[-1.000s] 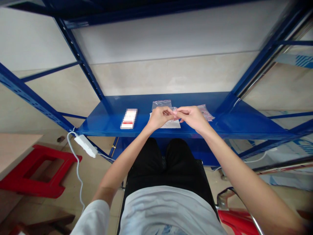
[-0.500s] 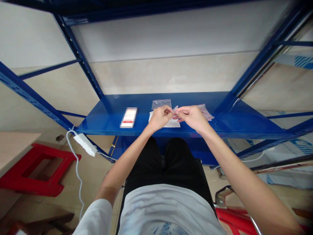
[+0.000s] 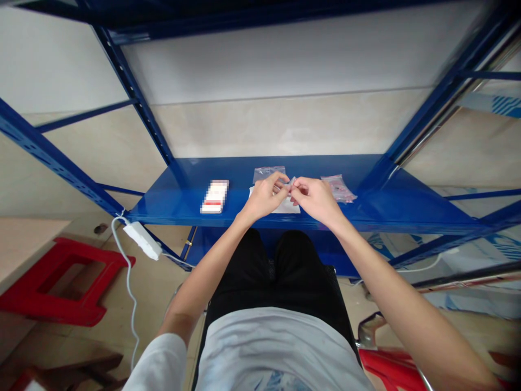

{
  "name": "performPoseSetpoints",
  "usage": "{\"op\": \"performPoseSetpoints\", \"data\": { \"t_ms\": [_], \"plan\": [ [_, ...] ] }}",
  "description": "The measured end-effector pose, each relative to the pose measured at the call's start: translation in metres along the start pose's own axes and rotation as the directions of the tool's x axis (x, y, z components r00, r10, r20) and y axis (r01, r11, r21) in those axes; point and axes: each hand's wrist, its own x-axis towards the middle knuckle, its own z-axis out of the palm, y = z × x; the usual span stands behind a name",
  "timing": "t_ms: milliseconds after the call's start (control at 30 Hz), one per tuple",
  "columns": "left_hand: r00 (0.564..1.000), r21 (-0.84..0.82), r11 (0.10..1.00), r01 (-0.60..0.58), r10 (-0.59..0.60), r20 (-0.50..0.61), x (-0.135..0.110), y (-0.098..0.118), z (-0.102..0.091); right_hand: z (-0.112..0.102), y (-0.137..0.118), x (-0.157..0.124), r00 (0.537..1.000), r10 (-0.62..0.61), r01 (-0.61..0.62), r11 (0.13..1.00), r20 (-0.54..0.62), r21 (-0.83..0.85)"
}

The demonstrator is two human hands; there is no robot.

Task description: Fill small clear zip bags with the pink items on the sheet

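Note:
My left hand [image 3: 264, 196] and my right hand [image 3: 315, 200] meet above a blue steel shelf [image 3: 171, 209], their fingertips pinching a small clear plastic piece [image 3: 291, 182]. Its exact form is too small to tell. Below my hands lies a white sheet of paper [image 3: 285, 208], partly hidden by them. A clear plastic bag [image 3: 268, 174] lies behind my left hand, and a pink-printed clear packet [image 3: 338, 188] lies just beyond my right hand. Further left stands a white box with a red stripe [image 3: 214, 196].
Blue steel uprights and braces [image 3: 134, 92] frame the shelf, with a pale wall behind it. A white power strip [image 3: 142, 241] hangs from the left side on a white cable. A red plastic stool [image 3: 61, 282] stands on the tiled floor at the left.
My hands have drawn closer together, and my right hand has shifted left, away from the pink-printed packet. The small clear piece is now more hidden between my fingers.

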Motion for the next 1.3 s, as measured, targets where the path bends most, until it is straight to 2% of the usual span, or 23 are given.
{"op": "performPoseSetpoints", "data": {
  "t_ms": [167, 267, 333, 600, 867, 967, 1100, 1167, 1300],
  "plan": [
    [1.000, -0.059, 0.998, -0.005, 0.006, 0.030, 0.001, 0.000, -0.004, 0.002, 0.004, 0.002, 0.998, 0.015, -0.021, 0.993, 0.053, 0.118],
    [0.999, -0.052, 0.999, 0.011, -0.009, 0.039, 0.001, -0.001, -0.008, 0.003, 0.005, 0.002, 0.996, 0.027, -0.046, 0.972, 0.085, 0.231],
    [0.999, -0.025, 0.999, 0.021, -0.020, 0.041, 0.001, -0.001, -0.009, 0.004, 0.006, 0.003, 0.995, 0.032, -0.053, 0.967, 0.091, 0.249],
    [0.999, 0.080, 0.996, 0.033, -0.033, -0.002, -0.001, 0.003, -0.008, 0.004, 0.003, 0.000, 0.997, -0.033, 0.030, 0.999, 0.065, 0.033],
    [0.998, 0.144, 0.989, 0.045, -0.039, -0.039, -0.004, 0.005, -0.001, 0.011, -0.003, 0.000, 0.996, -0.086, 0.082, 0.982, -0.018, -0.168],
    [0.997, 0.212, 0.977, 0.038, -0.024, -0.070, -0.005, 0.005, -0.001, 0.015, -0.001, 0.000, 0.995, -0.082, 0.067, 0.970, -0.056, -0.232],
    [0.988, 0.273, 0.958, 0.089, -0.049, -0.149, -0.004, 0.001, -0.009, 0.020, 0.003, -0.003, 0.996, -0.051, 0.027, 0.954, -0.070, -0.300],
    [0.989, 0.262, 0.962, 0.078, -0.041, -0.144, -0.003, 0.000, -0.012, 0.021, 0.005, -0.003, 0.997, -0.026, 0.001, 0.950, -0.077, -0.312],
    [0.995, 0.281, 0.959, -0.029, 0.055, -0.085, -0.004, 0.001, -0.011, 0.019, 0.006, -0.001, 0.991, 0.004, -0.044, 0.954, -0.135, -0.295]
  ]
}}
